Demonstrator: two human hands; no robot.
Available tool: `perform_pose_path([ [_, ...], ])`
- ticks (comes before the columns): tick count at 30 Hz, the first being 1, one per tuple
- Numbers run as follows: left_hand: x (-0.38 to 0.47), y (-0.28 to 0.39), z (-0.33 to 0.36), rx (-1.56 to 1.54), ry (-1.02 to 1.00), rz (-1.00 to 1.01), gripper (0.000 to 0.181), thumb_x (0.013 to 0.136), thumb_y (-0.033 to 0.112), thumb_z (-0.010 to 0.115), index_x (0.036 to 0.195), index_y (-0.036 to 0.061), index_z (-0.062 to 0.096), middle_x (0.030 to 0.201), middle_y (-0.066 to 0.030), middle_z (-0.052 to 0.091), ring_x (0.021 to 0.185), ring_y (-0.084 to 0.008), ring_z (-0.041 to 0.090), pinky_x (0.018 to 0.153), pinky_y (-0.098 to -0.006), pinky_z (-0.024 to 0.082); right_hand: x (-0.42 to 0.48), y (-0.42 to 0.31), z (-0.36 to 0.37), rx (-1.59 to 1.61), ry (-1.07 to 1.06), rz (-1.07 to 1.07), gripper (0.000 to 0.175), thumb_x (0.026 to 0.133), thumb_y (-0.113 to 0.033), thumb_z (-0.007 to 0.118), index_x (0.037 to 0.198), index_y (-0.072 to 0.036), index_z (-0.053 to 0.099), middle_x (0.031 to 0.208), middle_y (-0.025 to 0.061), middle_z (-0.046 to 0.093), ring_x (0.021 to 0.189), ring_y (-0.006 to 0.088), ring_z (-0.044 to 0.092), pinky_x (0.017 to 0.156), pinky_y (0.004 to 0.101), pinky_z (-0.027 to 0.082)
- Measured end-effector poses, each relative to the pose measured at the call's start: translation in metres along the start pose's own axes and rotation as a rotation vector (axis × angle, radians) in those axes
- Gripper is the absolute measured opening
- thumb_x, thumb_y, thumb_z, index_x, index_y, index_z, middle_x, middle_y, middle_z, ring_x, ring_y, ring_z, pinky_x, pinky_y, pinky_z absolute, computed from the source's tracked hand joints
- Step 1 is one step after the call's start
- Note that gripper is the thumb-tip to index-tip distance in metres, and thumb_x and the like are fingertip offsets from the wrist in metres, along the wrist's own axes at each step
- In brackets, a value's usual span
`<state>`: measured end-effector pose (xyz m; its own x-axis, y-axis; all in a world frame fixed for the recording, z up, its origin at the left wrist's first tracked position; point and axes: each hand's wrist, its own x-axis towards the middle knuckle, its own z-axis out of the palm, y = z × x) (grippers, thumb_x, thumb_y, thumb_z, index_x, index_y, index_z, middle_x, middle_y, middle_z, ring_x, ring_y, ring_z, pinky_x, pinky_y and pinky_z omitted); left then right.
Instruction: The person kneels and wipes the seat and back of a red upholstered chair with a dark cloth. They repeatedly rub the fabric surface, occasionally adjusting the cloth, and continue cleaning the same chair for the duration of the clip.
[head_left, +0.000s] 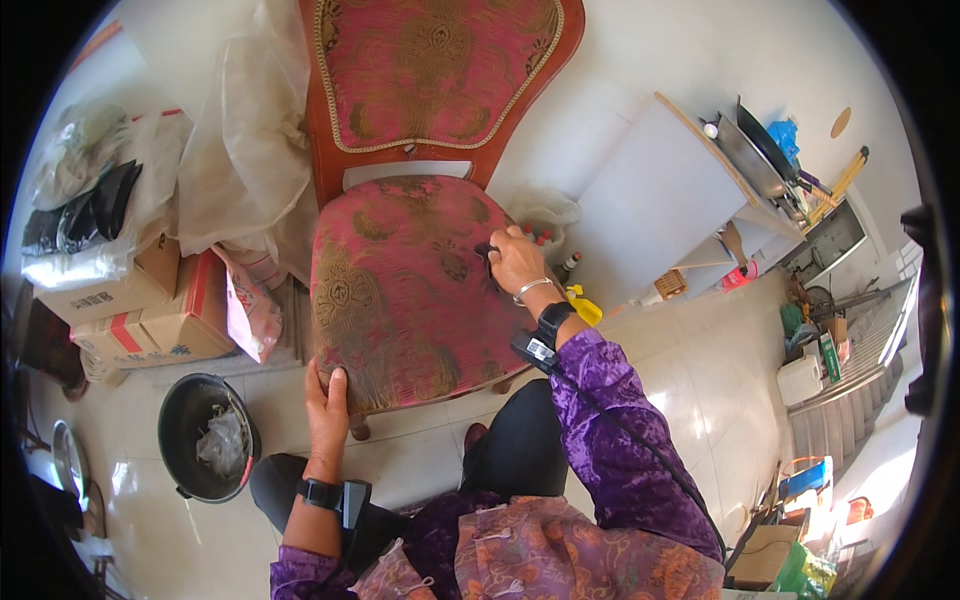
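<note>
An upholstered chair with a red and gold patterned seat and a wooden-framed backrest stands before me. My right hand is closed on a small dark cloth at the seat's right edge; most of the cloth is hidden by the fingers. At the seat's front left corner, my left hand grips the edge, thumb on top and fingers at the side.
A black bucket holding crumpled plastic is on the tiled floor at left. Behind it are cardboard boxes under plastic bags. A yellow spray bottle and a white cabinet with pans on top stand at right.
</note>
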<state>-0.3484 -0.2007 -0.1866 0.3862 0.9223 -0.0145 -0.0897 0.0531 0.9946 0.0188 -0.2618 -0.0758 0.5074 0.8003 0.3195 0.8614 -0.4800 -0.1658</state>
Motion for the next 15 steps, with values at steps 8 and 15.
perform_pose_path([
  [8,0.004,-0.007,0.001,0.111,0.048,0.071,0.060,0.104,0.027,0.062,0.148,-0.0085,0.041,0.136,-0.0162,0.058,0.125,-0.0222,0.054,0.108,-0.0337,0.042,-0.056,-0.015,-0.012,0.187,-0.008,-0.176,0.011,0.086,-0.015,0.070,0.094,-0.011,0.062,0.100,0.0145,0.062,0.096,0.0413,0.063,0.080,0.0523,0.053],
  [15,0.000,0.005,0.003,0.085,0.030,0.049,0.058,0.105,0.026,0.060,0.149,-0.0078,0.042,0.132,-0.0133,0.060,0.119,-0.0195,0.057,0.105,-0.0312,0.044,-0.141,-0.026,-0.034,0.335,-0.092,-0.320,0.013,0.087,-0.015,0.069,0.096,-0.011,0.061,0.095,0.0108,0.059,0.094,0.0371,0.062,0.078,0.0481,0.052],
])
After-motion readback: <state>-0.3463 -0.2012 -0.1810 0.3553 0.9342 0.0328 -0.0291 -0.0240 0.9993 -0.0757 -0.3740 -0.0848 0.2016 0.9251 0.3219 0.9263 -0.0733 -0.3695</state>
